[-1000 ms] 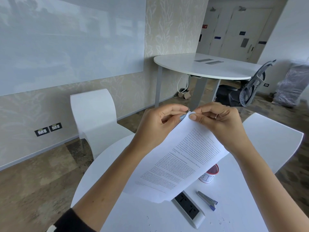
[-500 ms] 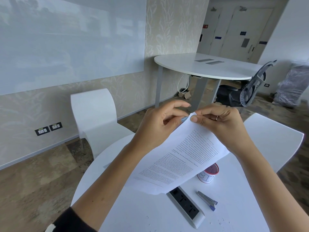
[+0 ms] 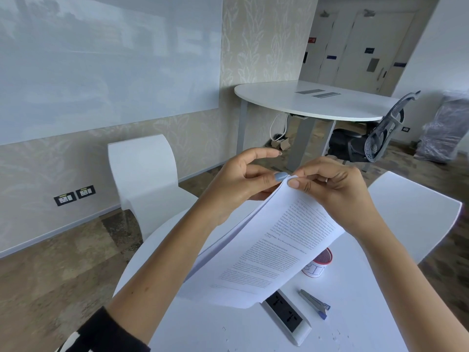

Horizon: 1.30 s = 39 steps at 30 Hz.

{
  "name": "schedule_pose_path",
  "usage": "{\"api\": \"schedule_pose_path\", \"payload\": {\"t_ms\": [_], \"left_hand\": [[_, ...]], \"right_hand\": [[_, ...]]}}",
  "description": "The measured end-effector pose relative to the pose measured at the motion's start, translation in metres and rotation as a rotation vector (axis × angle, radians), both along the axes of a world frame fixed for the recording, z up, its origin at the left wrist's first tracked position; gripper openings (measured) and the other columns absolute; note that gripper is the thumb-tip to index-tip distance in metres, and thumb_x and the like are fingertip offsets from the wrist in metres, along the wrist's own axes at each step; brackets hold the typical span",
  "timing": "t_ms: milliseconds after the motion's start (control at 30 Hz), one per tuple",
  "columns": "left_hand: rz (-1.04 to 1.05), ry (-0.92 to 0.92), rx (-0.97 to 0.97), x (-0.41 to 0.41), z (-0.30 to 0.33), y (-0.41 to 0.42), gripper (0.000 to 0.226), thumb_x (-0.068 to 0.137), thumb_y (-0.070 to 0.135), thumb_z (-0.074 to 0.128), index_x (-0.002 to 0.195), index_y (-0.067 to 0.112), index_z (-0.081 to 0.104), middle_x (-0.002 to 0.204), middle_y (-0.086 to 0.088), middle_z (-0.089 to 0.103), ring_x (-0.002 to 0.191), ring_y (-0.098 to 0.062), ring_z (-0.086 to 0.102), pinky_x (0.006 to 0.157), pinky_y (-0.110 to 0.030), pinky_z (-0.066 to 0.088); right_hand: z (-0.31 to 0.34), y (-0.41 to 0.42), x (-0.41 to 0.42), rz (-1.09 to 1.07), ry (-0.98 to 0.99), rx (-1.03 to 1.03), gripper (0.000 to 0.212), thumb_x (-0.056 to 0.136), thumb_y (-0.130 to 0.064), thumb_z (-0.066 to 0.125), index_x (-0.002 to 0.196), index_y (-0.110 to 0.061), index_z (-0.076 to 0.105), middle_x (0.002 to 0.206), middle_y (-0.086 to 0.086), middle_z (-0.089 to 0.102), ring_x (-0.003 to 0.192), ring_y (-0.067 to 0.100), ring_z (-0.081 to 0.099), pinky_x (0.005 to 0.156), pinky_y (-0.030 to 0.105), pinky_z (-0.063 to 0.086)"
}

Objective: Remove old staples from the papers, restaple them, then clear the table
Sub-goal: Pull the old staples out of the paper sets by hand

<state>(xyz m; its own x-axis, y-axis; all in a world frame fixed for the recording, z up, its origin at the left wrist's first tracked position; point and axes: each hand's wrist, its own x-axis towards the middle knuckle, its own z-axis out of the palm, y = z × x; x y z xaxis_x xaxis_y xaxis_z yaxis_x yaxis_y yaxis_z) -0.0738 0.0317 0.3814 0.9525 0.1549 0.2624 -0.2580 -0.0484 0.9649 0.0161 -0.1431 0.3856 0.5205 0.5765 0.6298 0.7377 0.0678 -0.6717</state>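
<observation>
Now both hands hold the papers (image 3: 266, 252) up above the table (image 3: 368, 313). The left hand (image 3: 243, 184) pinches the top corner with its thumb, the index finger lifted. The right hand (image 3: 332, 189) grips the same corner, perhaps picking at a staple. A stapler (image 3: 314, 302) and a cup (image 3: 318, 265) are on the table.

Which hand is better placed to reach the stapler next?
Right, probably. The stapler lies on the table on that side, below the right hand; the left hand can keep pinching the papers.
</observation>
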Motion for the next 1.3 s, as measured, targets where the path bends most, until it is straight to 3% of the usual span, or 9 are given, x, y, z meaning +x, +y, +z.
{"api": "schedule_pose_path", "payload": {"t_ms": [167,333,900,1133,1300], "left_hand": [[-0.023,0.04,-0.076,-0.0021,0.0006,-0.001,0.04,0.089,0.011,0.069,0.127,0.017,0.06,0.089,-0.006,0.074,0.075,-0.013,0.07,0.068,-0.024,0.056],[-0.014,0.048,-0.077,-0.0025,0.0005,0.0001,0.041,0.088,0.014,0.071,0.127,0.016,0.06,0.094,-0.012,0.075,0.079,-0.018,0.071,0.07,-0.027,0.056],[0.019,0.037,-0.046,-0.0042,0.0029,-0.0006,0.04,0.088,0.011,0.071,0.126,0.014,0.062,0.085,-0.004,0.075,0.075,-0.013,0.071,0.068,-0.024,0.057],[0.012,0.055,-0.074,-0.0034,0.0005,-0.0008,0.039,0.087,0.012,0.071,0.126,0.013,0.062,0.089,-0.007,0.075,0.077,-0.016,0.072,0.069,-0.026,0.057],[0.007,0.045,-0.088,-0.0037,0.0007,-0.0015,0.035,0.088,0.007,0.068,0.123,0.013,0.063,0.084,-0.004,0.074,0.073,-0.014,0.072,0.067,-0.023,0.057]], "right_hand": [[0.0009,0.001,-0.0013,0.02,0.002,0.01,0.008,0.072,-0.012,0.073,0.078,-0.016,0.073,0.08,-0.012,0.067,0.073,0.001,0.063,0.07,0.01,0.045],[0.0014,0.0015,-0.0031,0.021,0.017,0.01,0.01,0.071,-0.012,0.073,0.081,-0.013,0.072,0.079,-0.014,0.067,0.073,0.002,0.062,0.07,0.011,0.046],[0.0016,0.0028,-0.0028,0.013,0.013,0.014,0.015,0.069,-0.017,0.075,0.075,-0.031,0.074,0.079,-0.012,0.068,0.071,0.004,0.064,0.07,0.011,0.047],[0.0007,0.003,-0.0009,0.023,-0.001,0.012,0.016,0.069,-0.016,0.076,0.077,-0.03,0.074,0.082,-0.008,0.069,0.074,0.007,0.066,0.071,0.013,0.049],[-0.0015,0.0048,-0.0008,0.011,0.0,0.03,0.019,0.068,-0.017,0.075,0.077,-0.033,0.074,0.08,-0.015,0.068,0.073,0.004,0.066,0.071,0.012,0.049]]}}
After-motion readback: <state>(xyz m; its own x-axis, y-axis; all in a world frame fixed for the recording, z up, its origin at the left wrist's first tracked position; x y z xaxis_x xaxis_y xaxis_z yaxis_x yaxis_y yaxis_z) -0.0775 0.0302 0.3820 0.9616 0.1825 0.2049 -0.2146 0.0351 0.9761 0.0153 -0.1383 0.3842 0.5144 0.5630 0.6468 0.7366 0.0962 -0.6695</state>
